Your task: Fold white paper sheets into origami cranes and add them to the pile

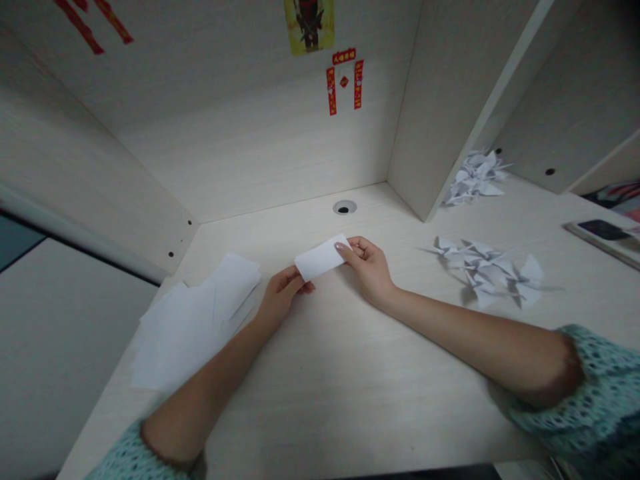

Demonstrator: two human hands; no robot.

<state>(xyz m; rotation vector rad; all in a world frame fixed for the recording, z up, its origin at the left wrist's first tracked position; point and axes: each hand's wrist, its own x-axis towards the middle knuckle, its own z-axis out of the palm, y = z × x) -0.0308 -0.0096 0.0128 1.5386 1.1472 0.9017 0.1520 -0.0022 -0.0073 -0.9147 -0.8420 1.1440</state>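
A small white paper rectangle (321, 257) is held up between my two hands, just above the pale wood-grain desk (325, 407). My left hand (281, 293) pinches its lower left end. My right hand (366, 270) grips its right end with the fingertips. Just left of my left hand and forearm lies a loose pile of white paper sheets (195, 323). Several folded white paper cranes (485, 273) lie to the right of my right hand, out of its reach at the fingertips.
Pale laminate panels wall the desk at the back and sides. A round cable grommet (345, 207) sits near the back edge. More paper cranes (475, 177) are heaped by the right panel. A phone (603, 230) lies at the far right.
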